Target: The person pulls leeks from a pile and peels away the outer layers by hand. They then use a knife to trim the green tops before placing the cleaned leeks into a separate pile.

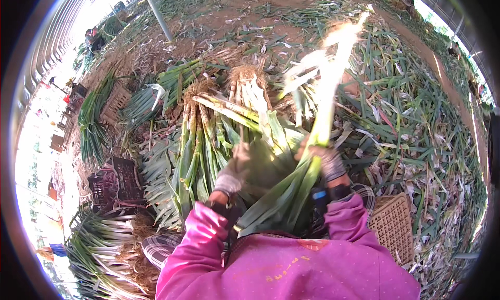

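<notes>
Clasping one long leek [329, 109], the gloved right hand [328, 160] has its grip closed around it — sunlit end pointing away, leaves [278, 203] trailing toward the pink top [323, 258]. The left hand [234, 168] blurs beside the heaped leeks [194, 146] — its grip, I cannot tell.

Heaped leeks [197, 151] block the way forward-left.

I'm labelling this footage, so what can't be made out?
Head view:
Left hand: fingers blurred by motion, any grip unclear.
Held leek: pale end washed out by glare.
Lower-left leeks: cut off by bottom edge.
Far-left person: too small; action unclear.
</notes>
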Tool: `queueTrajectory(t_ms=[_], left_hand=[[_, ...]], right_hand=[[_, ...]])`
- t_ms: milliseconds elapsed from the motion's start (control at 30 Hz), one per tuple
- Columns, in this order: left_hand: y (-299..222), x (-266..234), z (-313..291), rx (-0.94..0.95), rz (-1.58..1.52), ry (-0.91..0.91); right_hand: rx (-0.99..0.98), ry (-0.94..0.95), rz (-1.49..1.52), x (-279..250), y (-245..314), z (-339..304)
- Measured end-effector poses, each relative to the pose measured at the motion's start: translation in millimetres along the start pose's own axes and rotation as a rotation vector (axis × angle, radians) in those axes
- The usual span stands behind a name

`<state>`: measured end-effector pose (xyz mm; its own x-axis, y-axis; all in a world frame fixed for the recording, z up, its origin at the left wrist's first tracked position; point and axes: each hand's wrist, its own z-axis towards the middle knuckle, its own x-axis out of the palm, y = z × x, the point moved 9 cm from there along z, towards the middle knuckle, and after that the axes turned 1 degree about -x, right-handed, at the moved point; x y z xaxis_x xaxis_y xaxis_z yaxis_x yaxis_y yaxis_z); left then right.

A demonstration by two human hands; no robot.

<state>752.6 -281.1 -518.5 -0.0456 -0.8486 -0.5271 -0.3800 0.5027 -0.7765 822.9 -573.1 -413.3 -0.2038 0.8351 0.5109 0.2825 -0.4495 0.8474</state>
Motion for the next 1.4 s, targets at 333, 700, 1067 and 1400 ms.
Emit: queueTrajectory(t_ms=[333, 700, 1067, 1400], left_hand=[[-133, 26, -64, 0.152, 0.321, 0.228], [-131, 37, -39, -0.113, 0.091, 0.176], [-55, -17, 16, -0.190, 0.389, -0.172], [-43, -78, 74, -0.281, 0.386, -0.141]], right_hand=[[-0.173, -0.447, -0.981, -84, 88, 62], [-0.221, 0.350, -1.371, -92, -79, 176], [0.168, 0.035, -0.722, -4, -114, 155], [0.099, -0.061, -1.210, 11, -125, 168]])
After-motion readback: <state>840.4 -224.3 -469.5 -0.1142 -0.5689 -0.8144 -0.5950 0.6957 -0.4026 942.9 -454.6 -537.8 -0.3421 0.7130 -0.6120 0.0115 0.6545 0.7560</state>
